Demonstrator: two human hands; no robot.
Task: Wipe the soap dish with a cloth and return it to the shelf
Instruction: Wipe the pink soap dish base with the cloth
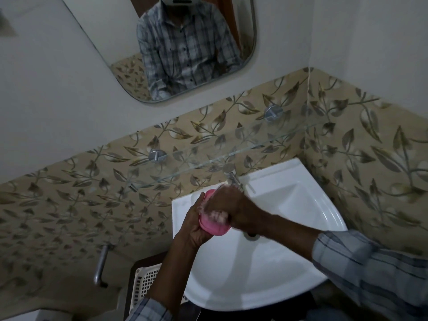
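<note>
We see a white sink (289, 205), leaf tiles | our left hand (193, 224) fingers clamped on pink soap dish (212, 228); right hand (234, 210) at 3 o'clock, blurred, grip unclear

Dim light. Leaf-patterned tiles (370, 147) line two walls beneath plain white plaster (58, 100). A rounded mirror (129, 31) hangs above a white corner basin (301, 186).

1. Your left hand (196, 230) and right hand (234, 212) are bare, with no gloves.
2. Your left sleeve (150, 309) is grey-white plaid, cuffed at the wrist.
3. Your right sleeve (370, 269) shows the same plaid with darker blue-grey stripes.
</note>
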